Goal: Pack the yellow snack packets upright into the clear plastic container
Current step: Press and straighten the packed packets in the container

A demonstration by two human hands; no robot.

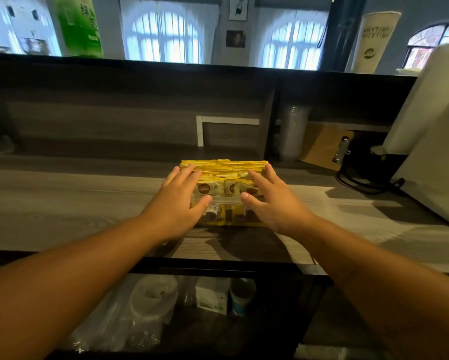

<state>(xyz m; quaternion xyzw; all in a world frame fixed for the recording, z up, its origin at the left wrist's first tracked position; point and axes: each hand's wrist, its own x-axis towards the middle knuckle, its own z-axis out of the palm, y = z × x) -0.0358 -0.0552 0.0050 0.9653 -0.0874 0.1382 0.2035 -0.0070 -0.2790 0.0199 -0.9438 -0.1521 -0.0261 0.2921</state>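
Observation:
A clear plastic container (227,200) stands on the wooden counter, filled with several yellow snack packets (223,167) standing upright in rows. My left hand (176,203) lies over the container's left front corner, fingers spread on the packets' tops and thumb against the front wall. My right hand (272,201) mirrors it on the right front corner, fingers spread over the packets. Neither hand closes around a packet. The container's side walls are hidden behind my hands.
A white machine (431,152) with a black cable (361,183) stands at the right. A clipboard (324,144) and stacked clear cups (294,131) sit behind the container. A raised dark ledge (166,71) runs along the back. Lids and cups lie on the shelf below (192,302).

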